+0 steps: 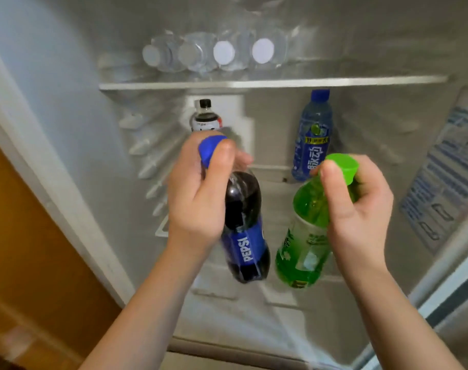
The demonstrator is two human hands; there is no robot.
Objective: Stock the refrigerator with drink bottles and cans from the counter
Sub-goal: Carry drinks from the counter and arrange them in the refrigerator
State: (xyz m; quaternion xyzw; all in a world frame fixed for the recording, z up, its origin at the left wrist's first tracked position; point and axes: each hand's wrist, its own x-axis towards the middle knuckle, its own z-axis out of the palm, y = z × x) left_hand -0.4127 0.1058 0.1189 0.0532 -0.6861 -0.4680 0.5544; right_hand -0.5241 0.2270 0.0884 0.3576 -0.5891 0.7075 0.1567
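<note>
Open refrigerator (75, 108), seen from in front. The left hand (198, 193) grips the neck of a Pepsi bottle (245, 231), fingers curled just below its blue cap (210, 149). The right hand (358, 209) grips the neck of a green soda bottle (303, 244), thumb beside its green cap (343, 166). Both bottles hang side by side, slightly apart, in front of the lower compartment. Behind them stand a black-capped cola bottle (205, 116) at rear left and a blue drink bottle (311, 137) at rear right. Above, on the glass shelf (270, 82), clear water bottles (217, 53) lie with caps facing outward. A printed label (446, 177) is on the right inner wall.
</note>
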